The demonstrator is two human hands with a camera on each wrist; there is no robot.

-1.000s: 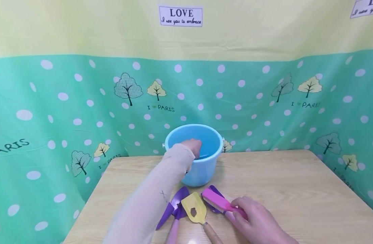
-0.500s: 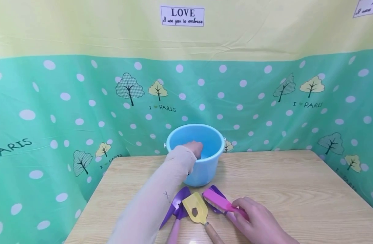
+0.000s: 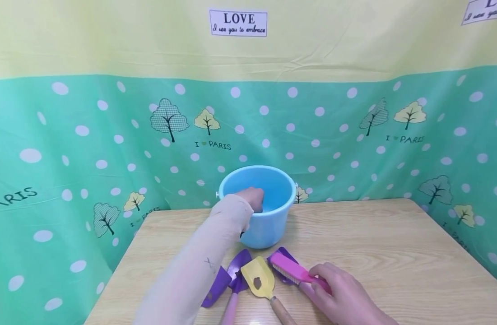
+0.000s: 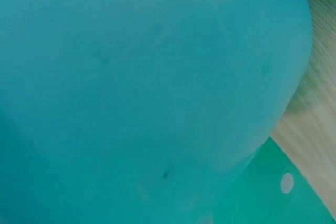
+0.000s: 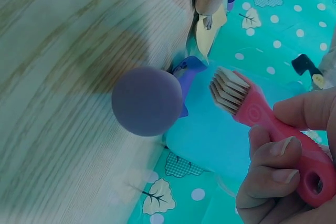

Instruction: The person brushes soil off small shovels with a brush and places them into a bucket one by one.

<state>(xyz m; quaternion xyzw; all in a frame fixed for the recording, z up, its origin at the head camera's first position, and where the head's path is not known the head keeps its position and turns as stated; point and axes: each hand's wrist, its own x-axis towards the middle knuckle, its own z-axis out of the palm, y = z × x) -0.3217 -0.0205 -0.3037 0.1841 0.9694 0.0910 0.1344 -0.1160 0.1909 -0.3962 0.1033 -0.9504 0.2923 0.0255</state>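
My left hand (image 3: 253, 198) reaches down inside a light blue bucket (image 3: 268, 231) on the wooden table. The bucket's wall hides its fingers, so whatever they hold cannot be seen. In the left wrist view the blue wall (image 4: 157, 87) fills most of the picture. Lower right, my right hand (image 3: 347, 295) grips the handle of a pink brush (image 3: 290, 267) with pale bristles. That brush hovers over a purple shovel (image 3: 287, 253) with a lilac handle. Close-up in the right wrist view, fingers and thumb curl round the brush's handle (image 5: 283, 135).
In front of the bucket lie a yellow shovel (image 3: 266, 282) with a wooden handle, a second purple shovel (image 3: 241, 259) and another purple piece (image 3: 218, 287), partly behind the left sleeve (image 3: 199, 259). A polka-dot curtain (image 3: 333, 135) hangs behind the wooden table (image 3: 362, 234).
Inside the bucket my left hand has shifted slightly to the left. A light blue edge seen beside it a second ago no longer shows. My right hand and the brush stay in place.
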